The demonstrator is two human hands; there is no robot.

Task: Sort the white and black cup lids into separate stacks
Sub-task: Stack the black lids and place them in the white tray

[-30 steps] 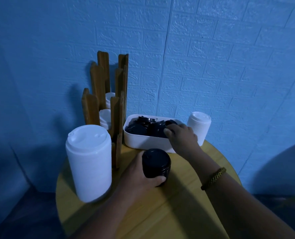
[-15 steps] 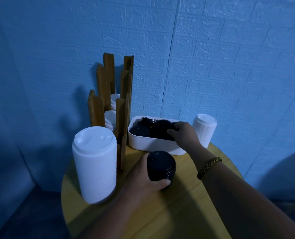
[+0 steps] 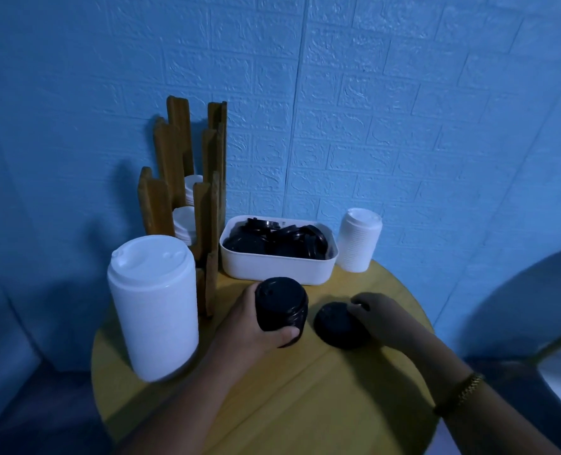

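black ribbed lid stack [image 3: 280,307] gripped by left hand [image 3: 249,328], right hand [image 3: 382,318] pinching a round black lid [image 3: 334,326].

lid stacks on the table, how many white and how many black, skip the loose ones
white stacks: 4, tall front stack, back right stack, upper holder stack, lower holder stack
black stacks: 1, black stack in the left hand
total: 5

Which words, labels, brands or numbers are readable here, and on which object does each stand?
None: no readable text shows. The tall white stack of plastic lids, the black lid stack, the single round black lid and the white rectangular plastic tub show no legible print in the dim light.
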